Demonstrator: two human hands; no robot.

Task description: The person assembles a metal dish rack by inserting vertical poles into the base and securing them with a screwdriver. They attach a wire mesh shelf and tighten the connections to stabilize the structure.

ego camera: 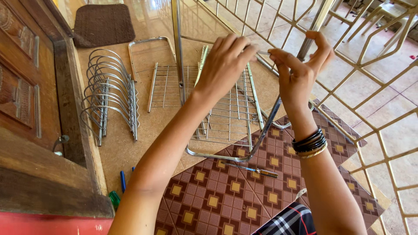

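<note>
My left hand (224, 65) and my right hand (300, 72) are raised together over the floor. Their fingertips meet on a small thin metal piece (264, 53) pinched between them. Just behind the hands stands an upright metal tube (177, 48) and a slanted metal bar (265, 126) of a rack frame. Below them lies a flat wire rack shelf (226, 113). My right wrist wears dark bangles (310, 142).
A wire plate holder (111, 93) with curved loops rests on the tiled floor at left, beside a wooden door (26, 87). A screwdriver (254, 169) lies on the patterned mat (217, 196). A brown doormat (102, 24) is at the top; a cream metal grille (370, 87) is at right.
</note>
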